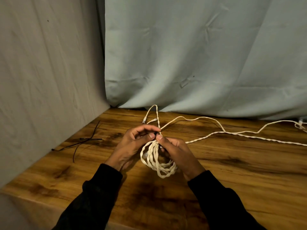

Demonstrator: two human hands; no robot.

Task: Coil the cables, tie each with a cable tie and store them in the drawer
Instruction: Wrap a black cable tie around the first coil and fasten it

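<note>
We take the coil (pixel 158 161) as our landmark; it sits in the middle of the table (pixel 232 171), near the front edge.

Well left of the coil: a few spare ties (pixel 83 142), black and crossed over one another, lie loose on the wood by the grey cloth (pixel 49 72). None of these is in use yet.

Just left of the coil: the left hand (pixel 132 146), fingers curled, thumb and fingertips pinching at the top of the coil. Something small and dark shows right at the pinch. We judge it to be a tie being closed, but it is too small to be sure.

The coil itself: several cream twisted loops gathered at the top, hanging down toward us. Two plug ends poke out beyond it, toward the blue cloth (pixel 199 55).

Just right of the coil: the right hand (pixel 176 151), fingers curled round the gathered loops, thumb pressed at the same knot point.

Well right of the coil: loose cable (pixel 240 132) trails off across the table to the edge of view, uncoiled.

Our reading: coiling done for the first bundle, tying under way, not confirmed shut. Left to do: the loose cable, then storing. No drawer in view.

No brand, label or writing seen anywhere.
</note>
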